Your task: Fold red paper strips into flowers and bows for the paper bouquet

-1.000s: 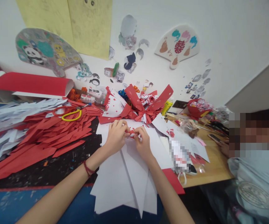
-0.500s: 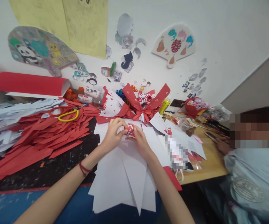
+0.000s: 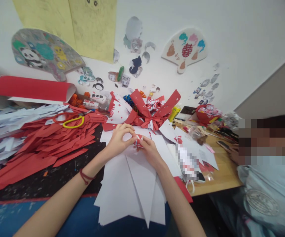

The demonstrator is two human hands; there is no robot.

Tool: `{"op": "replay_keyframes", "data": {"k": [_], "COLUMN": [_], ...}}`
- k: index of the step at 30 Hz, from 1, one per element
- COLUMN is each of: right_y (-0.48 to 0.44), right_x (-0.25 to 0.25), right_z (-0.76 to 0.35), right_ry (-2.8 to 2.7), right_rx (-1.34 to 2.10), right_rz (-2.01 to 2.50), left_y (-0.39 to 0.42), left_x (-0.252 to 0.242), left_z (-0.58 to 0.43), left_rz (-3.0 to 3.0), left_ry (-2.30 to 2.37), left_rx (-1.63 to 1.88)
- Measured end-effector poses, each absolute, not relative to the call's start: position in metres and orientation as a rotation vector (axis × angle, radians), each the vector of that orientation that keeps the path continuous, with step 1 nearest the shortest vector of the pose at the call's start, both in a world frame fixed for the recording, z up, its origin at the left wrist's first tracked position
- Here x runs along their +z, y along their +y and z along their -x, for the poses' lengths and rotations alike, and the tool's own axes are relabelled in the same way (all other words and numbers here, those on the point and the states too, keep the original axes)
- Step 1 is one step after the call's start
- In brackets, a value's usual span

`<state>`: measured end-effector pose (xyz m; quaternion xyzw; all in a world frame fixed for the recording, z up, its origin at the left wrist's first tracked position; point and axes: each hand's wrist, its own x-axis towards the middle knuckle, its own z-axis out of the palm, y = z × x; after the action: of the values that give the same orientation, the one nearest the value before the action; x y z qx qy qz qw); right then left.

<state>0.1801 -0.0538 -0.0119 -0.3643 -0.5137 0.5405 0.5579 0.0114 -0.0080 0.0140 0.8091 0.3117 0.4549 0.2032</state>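
Between both hands, above the white paper sheets point(image 3: 119, 187), is a small red-and-white folded paper piece point(image 3: 139, 142). My left hand point(image 3: 121, 138) pinches its left upper side between thumb and forefinger. From the right, my right hand point(image 3: 151, 151) grips the same piece with its fingertips, which hide part of it. Just beyond the hands lies a bow-like arrangement of red paper point(image 3: 154, 115) with a red-and-white patterned ball at its centre. Beside it, on the left, stands white paper with red stars point(image 3: 119, 112).
Red paper strips point(image 3: 58, 141) and white strips point(image 3: 21, 121) cover the left side. Scissors with yellow and red handles point(image 3: 73, 121) rest on them. Bottles point(image 3: 93, 103) stand against the wall. On the right, a seated person point(image 3: 263, 197) holds a phone point(image 3: 223, 144); a red container point(image 3: 208, 113) stands behind.
The small paper piece has been turned, showing a different side with a white loop. My left fingers have shifted slightly on it, and the view has moved a little.
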Motion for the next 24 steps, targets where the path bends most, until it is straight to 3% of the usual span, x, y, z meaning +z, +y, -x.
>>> {"op": "replay_keyframes", "data": {"k": [24], "right_y": [-0.055], "right_x": [-0.012], "right_z": [-0.179], "right_ry": [-1.253], "right_rx": [1.215], "right_rz": [0.866], "left_y": [-0.004], "left_x": [0.006], "left_z": [-0.015], "left_rz": [-2.238], "left_ry": [0.956], "left_rx": [1.337]}}
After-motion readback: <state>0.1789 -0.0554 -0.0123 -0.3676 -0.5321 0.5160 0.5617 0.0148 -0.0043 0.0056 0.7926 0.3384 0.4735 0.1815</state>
